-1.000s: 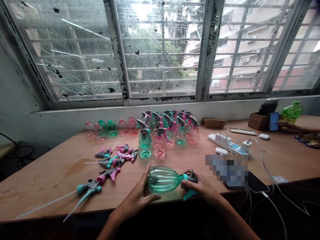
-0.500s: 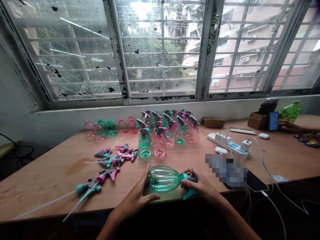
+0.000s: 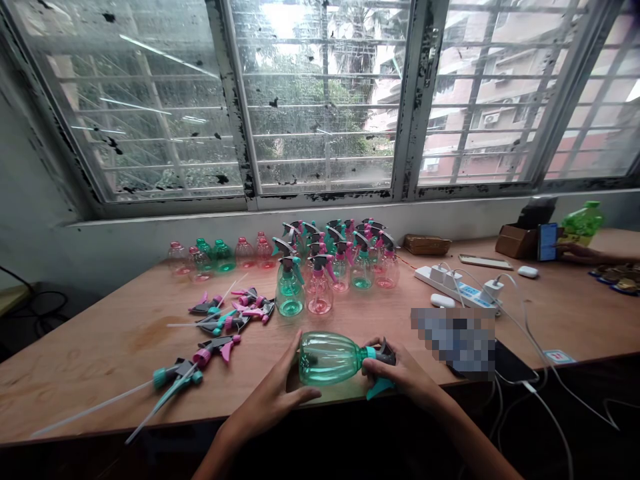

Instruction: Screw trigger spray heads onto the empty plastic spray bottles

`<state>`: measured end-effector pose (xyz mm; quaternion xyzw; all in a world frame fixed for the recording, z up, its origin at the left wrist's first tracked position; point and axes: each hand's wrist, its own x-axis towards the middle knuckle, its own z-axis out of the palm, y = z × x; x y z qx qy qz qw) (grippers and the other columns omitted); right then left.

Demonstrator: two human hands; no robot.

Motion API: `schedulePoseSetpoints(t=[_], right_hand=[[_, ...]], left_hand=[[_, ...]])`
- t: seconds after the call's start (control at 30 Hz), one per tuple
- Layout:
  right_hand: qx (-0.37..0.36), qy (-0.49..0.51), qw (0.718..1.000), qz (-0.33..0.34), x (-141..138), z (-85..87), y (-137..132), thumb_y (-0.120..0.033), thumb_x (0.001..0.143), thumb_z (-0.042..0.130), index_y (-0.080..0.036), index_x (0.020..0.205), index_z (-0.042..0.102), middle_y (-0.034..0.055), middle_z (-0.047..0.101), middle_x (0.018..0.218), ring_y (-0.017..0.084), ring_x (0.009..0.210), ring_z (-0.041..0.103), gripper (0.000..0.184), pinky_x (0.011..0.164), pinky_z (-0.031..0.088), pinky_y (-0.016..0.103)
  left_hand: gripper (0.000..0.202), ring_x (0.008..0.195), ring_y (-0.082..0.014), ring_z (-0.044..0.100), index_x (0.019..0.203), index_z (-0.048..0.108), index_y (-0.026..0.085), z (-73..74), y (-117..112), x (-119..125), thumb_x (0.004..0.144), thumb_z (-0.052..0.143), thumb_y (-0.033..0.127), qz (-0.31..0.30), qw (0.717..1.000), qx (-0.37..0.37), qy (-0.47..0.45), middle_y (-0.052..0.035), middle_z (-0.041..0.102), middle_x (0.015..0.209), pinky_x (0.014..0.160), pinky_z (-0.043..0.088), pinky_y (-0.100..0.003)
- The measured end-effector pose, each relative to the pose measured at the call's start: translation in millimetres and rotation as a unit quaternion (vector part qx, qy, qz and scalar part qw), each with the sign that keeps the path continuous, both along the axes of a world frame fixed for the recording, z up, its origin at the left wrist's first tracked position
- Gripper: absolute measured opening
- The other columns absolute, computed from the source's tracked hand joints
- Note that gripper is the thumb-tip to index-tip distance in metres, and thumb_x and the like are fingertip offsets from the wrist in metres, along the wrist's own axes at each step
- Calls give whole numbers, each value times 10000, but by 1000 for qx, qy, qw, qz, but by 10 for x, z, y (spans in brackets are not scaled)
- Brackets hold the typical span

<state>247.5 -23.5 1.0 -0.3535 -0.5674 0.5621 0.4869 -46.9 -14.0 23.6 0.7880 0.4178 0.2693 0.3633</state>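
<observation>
A teal see-through spray bottle lies on its side near the front edge of the wooden table. My left hand cups its base, thumb and fingers wrapped round it. My right hand is closed round the neck and the grey-and-teal trigger head at the bottle's right end. Behind it stand several finished pink and teal spray bottles. Loose trigger heads with long white tubes lie to my left.
Capless bottles stand at the back left under the window. A white power strip with trailing cables, a phone, earbud cases and a box lie to the right. Another person's hand rests at the far right by a phone.
</observation>
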Motion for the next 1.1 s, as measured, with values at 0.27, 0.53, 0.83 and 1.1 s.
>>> schedulePoseSetpoints(t=[0.27,0.53,0.83,1.1], right_hand=[[0,3,1000,-11,-9,55,-22,-432,807,816,-159,976,628,16,730,740,174,630,686,372,589,542,268],[-2,9,1000,-7,-9,27,-10,-418,805,820,-161,987,627,15,733,734,177,620,689,369,585,549,275],[0,3,1000,-14,-14,40,-18,-416,806,816,-159,974,628,16,739,730,172,615,683,360,587,544,267],[-10,15,1000,-16,0,29,-34,-412,801,817,-166,966,611,9,733,727,173,615,682,361,597,553,278]], left_hand=[[1008,1539,-284,158,1569,-123,341,39,-27,54,918,646,352,-16,999,32,-16,-36,158,1682,1254,143,-491],[974,1535,-326,151,1593,60,297,20,-19,12,872,700,436,7,1000,11,12,-63,201,1670,1247,171,-516],[932,1539,-288,158,1586,-8,342,27,-26,50,920,645,339,-15,998,54,-14,-34,105,1690,1249,154,-495],[1024,1535,-317,168,1588,-58,302,98,-26,46,890,676,450,-8,998,14,-57,-103,142,1680,1242,151,-527]])
